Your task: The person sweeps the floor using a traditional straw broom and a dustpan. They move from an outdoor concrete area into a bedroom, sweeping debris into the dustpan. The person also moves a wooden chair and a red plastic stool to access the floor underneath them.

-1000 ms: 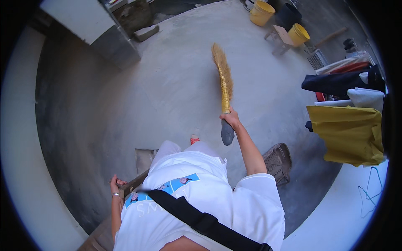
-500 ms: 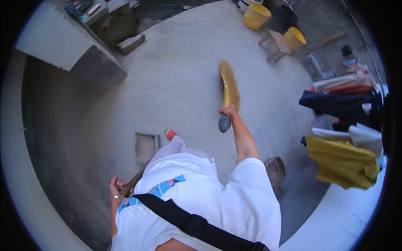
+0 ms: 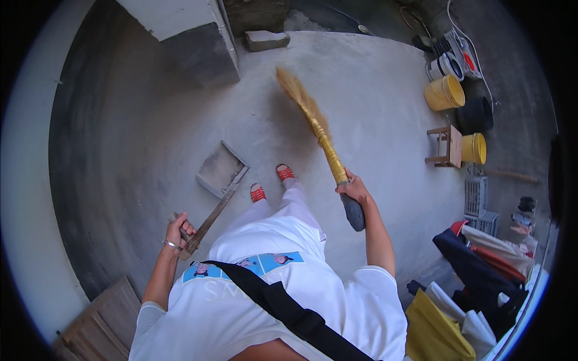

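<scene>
My right hand (image 3: 355, 188) is closed around the handle of a broom (image 3: 325, 142). The broom has yellow binding, tan bristles and a dark grey handle end. Its bristles point ahead and to the left, above the concrete floor; whether they touch it I cannot tell. In my left hand (image 3: 179, 231) is the long wooden handle of a dustpan (image 3: 220, 171). The pan is grey and square, lies ahead of that hand near my feet, and has dust-coloured marks inside. My red sandals (image 3: 257, 193) stand just right of the pan.
At the right stand yellow buckets (image 3: 444, 93), a black bucket (image 3: 475, 115), a wooden stool (image 3: 446, 147) and grey crates (image 3: 475, 195). Clothes (image 3: 438, 328) hang at the lower right. A pillar (image 3: 201, 54) and a stone block (image 3: 267, 40) are far left; a wooden panel (image 3: 103, 319) leans lower left.
The view has turned left, so the buckets and stool sit farther right. The broom now slants leftward, its bristles swung left. The dustpan's handle and both sandals have come into clearer sight.
</scene>
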`<state>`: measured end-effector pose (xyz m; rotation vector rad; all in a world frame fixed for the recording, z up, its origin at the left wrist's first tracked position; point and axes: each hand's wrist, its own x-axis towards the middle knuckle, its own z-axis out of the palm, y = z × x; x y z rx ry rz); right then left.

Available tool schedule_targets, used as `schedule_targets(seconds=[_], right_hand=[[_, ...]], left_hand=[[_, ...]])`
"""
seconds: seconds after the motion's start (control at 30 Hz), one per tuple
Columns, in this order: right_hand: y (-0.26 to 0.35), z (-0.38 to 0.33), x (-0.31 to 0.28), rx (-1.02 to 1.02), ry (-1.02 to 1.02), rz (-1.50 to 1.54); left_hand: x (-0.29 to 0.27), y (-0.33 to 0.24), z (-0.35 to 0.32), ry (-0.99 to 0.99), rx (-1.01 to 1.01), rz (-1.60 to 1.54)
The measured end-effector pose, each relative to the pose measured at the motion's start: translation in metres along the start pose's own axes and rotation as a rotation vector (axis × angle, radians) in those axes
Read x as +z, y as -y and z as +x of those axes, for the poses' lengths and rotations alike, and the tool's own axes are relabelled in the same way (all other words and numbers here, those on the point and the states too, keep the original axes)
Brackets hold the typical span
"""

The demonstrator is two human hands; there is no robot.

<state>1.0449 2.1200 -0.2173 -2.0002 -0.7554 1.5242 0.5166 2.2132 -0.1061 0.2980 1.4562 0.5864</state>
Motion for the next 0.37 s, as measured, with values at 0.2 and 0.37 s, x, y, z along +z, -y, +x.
schedule_targets(seconds=[0.2,0.37], right_hand=[[0.028,0.149,-0.011,0.026,-0.155,-0.064],[0.089,0.213,0.058,0.185,0.061,0.021]], left_hand=[[0.024,0.044,-0.037,-0.157,0.09,-0.209],[0.023,0.096,-0.057,-0.345,0.132,-0.398]])
